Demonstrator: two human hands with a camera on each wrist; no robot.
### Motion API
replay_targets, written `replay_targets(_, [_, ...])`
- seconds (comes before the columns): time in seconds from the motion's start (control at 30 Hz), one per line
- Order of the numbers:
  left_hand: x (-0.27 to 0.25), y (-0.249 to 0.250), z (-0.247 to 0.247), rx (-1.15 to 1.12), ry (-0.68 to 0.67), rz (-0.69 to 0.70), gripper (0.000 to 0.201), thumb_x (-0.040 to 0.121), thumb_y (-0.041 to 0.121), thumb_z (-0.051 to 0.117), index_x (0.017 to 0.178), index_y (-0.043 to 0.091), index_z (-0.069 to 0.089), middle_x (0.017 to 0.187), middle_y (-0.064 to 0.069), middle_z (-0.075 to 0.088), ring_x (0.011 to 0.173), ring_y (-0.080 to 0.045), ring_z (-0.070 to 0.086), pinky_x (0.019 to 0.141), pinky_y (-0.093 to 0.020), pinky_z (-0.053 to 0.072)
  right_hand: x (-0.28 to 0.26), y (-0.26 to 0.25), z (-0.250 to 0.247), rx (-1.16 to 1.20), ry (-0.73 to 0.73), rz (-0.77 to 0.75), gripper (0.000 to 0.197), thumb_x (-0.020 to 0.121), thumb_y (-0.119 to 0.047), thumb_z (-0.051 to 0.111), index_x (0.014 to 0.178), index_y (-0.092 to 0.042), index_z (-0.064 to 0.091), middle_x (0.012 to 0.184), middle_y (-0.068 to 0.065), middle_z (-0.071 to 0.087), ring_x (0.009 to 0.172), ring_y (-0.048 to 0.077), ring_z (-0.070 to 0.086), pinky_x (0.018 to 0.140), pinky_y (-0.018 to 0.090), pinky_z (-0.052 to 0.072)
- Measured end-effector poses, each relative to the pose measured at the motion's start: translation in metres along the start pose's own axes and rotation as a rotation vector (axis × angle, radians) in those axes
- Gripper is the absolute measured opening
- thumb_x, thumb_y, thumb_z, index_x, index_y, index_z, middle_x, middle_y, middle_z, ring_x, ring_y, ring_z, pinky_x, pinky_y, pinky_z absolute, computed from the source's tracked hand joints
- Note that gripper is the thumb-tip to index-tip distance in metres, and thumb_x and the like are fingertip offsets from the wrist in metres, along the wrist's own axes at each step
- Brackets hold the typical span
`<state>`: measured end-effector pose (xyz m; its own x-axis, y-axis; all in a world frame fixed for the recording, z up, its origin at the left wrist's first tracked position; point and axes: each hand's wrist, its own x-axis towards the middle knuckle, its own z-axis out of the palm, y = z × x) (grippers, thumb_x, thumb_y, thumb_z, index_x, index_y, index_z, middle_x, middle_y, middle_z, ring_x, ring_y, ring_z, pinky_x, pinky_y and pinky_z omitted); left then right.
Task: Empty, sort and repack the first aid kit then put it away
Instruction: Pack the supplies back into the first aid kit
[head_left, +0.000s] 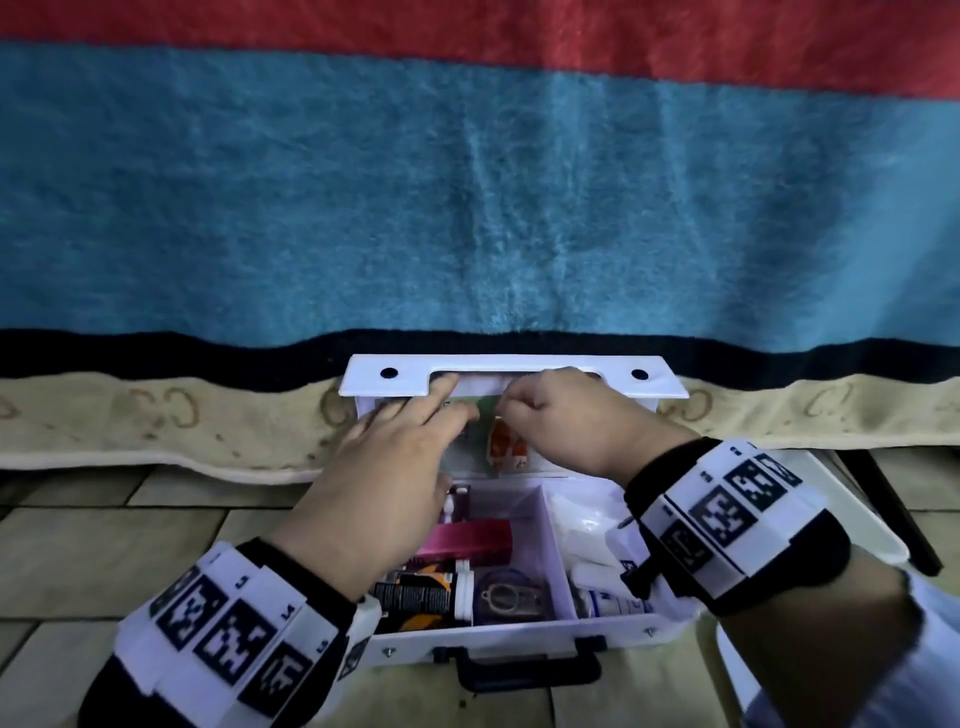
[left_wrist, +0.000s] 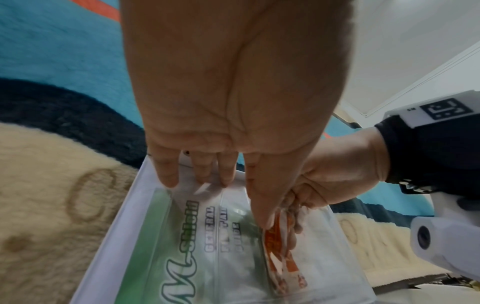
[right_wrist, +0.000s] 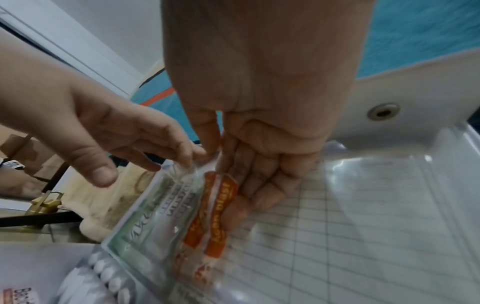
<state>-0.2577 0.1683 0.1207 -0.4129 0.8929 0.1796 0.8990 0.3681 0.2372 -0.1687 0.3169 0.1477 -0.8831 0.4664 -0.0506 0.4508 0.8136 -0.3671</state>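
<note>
Kit (head_left: 519, 631) open and mostly full, emptying barely begun: right hand (head_left: 566, 421) pinches plaster packet (head_left: 506, 447) at lid pocket (left_wrist: 233, 257), left hand (head_left: 395, 467) flat, fingers straight.

orange plaster packet (left_wrist: 279, 250) print blurred; left hand (head_left: 387, 470) hides kit's (head_left: 519, 636) left compartment.

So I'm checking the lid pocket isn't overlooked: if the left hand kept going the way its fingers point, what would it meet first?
The left hand would probably meet the clear plastic sleeve inside the open lid, over the green first aid guide; its fingertips seem about there already.
</note>
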Motion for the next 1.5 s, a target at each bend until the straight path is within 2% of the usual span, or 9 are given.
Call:
replay_targets(0.23, [-0.001, 0.002, -0.001, -0.005, -0.006, -0.012, 0.062, 0.092, 0.022, 0.051, 0.142, 0.039, 0.019, 0.157, 0.015, -0.004, 0.140, -0.011, 0.018, 0.113, -0.033, 0.019, 0.002, -0.007, 0.013, -0.270, 0.039, -0.019, 0.017, 0.093, -0.021, 0.049, 0.101, -0.021, 0.063, 0.101, 0.004, 0.065, 0.100, 0.024, 0.057, 0.086, 0.033, 0.037])
replay_targets(0.33, [-0.002, 0.002, -0.001, 0.010, -0.011, 0.011, 0.066, 0.094, 0.022, 0.047, 0.148, 0.035, 0.011, 0.156, 0.014, -0.015, 0.143, -0.004, -0.006, 0.116, -0.031, 0.008, -0.009, -0.006, 0.010, -0.369, 0.163, -0.074, 0.018, 0.093, -0.023, 0.048, 0.103, -0.027, 0.062, 0.107, -0.004, 0.061, 0.108, 0.020, 0.050, 0.086, 0.034, 0.027])
replay_targets(0.43, [-0.008, 0.013, -0.004, 0.030, -0.024, 0.029, 0.068, 0.095, 0.030, 0.045, 0.149, 0.034, 0.003, 0.154, 0.015, -0.021, 0.137, 0.002, -0.015, 0.115, -0.028, 0.004, -0.044, 0.004, -0.019, -0.193, 0.253, -0.087, 0.023, 0.091, -0.031, 0.054, 0.110, -0.026, 0.067, 0.114, -0.002, 0.064, 0.106, 0.019, 0.057, 0.091, 0.032, 0.044])
replay_targets(0.6, [-0.038, 0.047, 0.002, -0.072, -0.066, 0.093, 0.055, 0.089, 0.048, 0.047, 0.140, 0.041, 0.028, 0.148, 0.020, 0.022, 0.134, -0.007, 0.030, 0.111, -0.028, 0.029, -0.145, 0.048, -0.074, 0.038, 0.490, 0.115, 0.012, 0.084, -0.031, 0.064, 0.079, -0.027, 0.074, 0.054, -0.026, 0.061, 0.057, -0.014, 0.055, 0.057, 0.003, 0.039])
replay_targets(0.73, [-0.041, 0.069, 0.027, -0.091, -0.324, 0.238, 0.032, 0.089, 0.044, 0.053, 0.120, 0.039, 0.052, 0.116, 0.022, 0.044, 0.109, 0.000, 0.046, 0.093, -0.018, 0.038, -0.207, 0.123, -0.051, -0.226, 0.319, 0.495, 0.013, 0.080, -0.033, 0.064, 0.073, -0.026, 0.072, 0.067, -0.005, 0.071, 0.063, 0.010, 0.063, 0.061, 0.025, 0.047])
replay_targets(0.83, [-0.035, 0.077, 0.041, -0.071, -0.382, 0.274, 0.028, 0.090, 0.036, 0.056, 0.117, 0.037, 0.058, 0.110, 0.020, 0.046, 0.105, 0.000, 0.048, 0.088, -0.017, 0.038, -0.237, 0.164, -0.009, -0.266, 0.061, 0.648, 0.009, 0.082, -0.035, 0.065, 0.085, -0.031, 0.072, 0.084, -0.010, 0.071, 0.072, 0.006, 0.058, 0.065, 0.019, 0.043])
replay_targets(1.07, [-0.030, 0.074, 0.051, -0.059, -0.353, 0.219, 0.026, 0.081, 0.037, 0.067, 0.107, 0.037, 0.066, 0.087, 0.022, 0.049, 0.082, 0.002, 0.045, 0.079, -0.019, 0.042, -0.247, 0.188, 0.040, -0.355, -0.083, 0.640, 0.021, 0.085, -0.037, 0.054, 0.102, -0.028, 0.060, 0.105, -0.007, 0.068, 0.099, 0.011, 0.061, 0.068, 0.020, 0.031])
replay_targets(1.33, [-0.038, 0.078, 0.053, -0.044, -0.304, 0.175, 0.025, 0.083, 0.036, 0.065, 0.108, 0.042, 0.064, 0.089, 0.023, 0.049, 0.091, 0.002, 0.054, 0.082, -0.022, 0.046, -0.243, 0.201, 0.035, -0.276, -0.060, 0.642, 0.025, 0.088, -0.023, 0.051, 0.112, -0.029, 0.059, 0.105, -0.008, 0.066, 0.095, 0.010, 0.059, 0.071, 0.018, 0.037])
replay_targets(1.5, [-0.039, 0.074, 0.055, -0.091, -0.290, 0.136, 0.026, 0.083, 0.033, 0.066, 0.107, 0.042, 0.065, 0.090, 0.024, 0.051, 0.090, 0.001, 0.053, 0.082, -0.022, 0.046, -0.249, 0.195, 0.029, -0.234, -0.082, 0.600, 0.005, 0.083, -0.028, 0.059, 0.087, -0.031, 0.056, 0.089, -0.009, 0.064, 0.074, 0.003, 0.055, 0.063, 0.015, 0.042])
